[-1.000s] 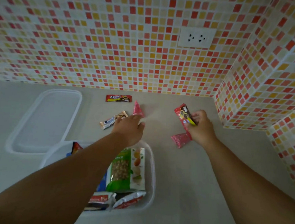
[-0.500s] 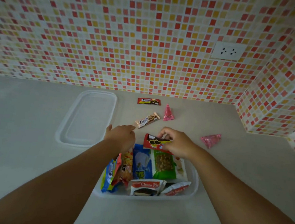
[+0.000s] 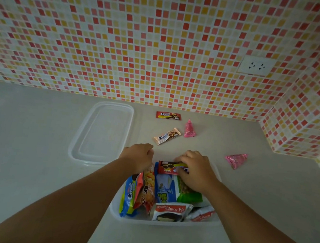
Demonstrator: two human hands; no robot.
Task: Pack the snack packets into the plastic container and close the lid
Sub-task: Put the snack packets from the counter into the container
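Note:
The clear plastic container (image 3: pixel 165 223) sits in front of me, filled with several snack packets. My right hand (image 3: pixel 195 170) holds a red biscuit packet (image 3: pixel 168 167) over the container's far end. My left hand (image 3: pixel 138 157) rests at the container's far left corner with fingers curled; I cannot tell if it grips the rim. The clear lid (image 3: pixel 104 132) lies flat to the left. On the counter beyond lie a red Cream-O packet (image 3: pixel 168 115), a beige Cream-O packet (image 3: pixel 166 136), and two pink cone packets (image 3: pixel 189 129) (image 3: pixel 236 160).
Mosaic tile wall runs along the back, with a tiled corner column (image 3: pixel 297 131) jutting in at the right. A white power socket (image 3: pixel 256 65) is on the wall. The beige countertop (image 3: pixel 27 148) extends left.
My right hand carried the red packet from the counter's right side to the container and has lowered it onto the far end. My left hand drew back to the container's corner.

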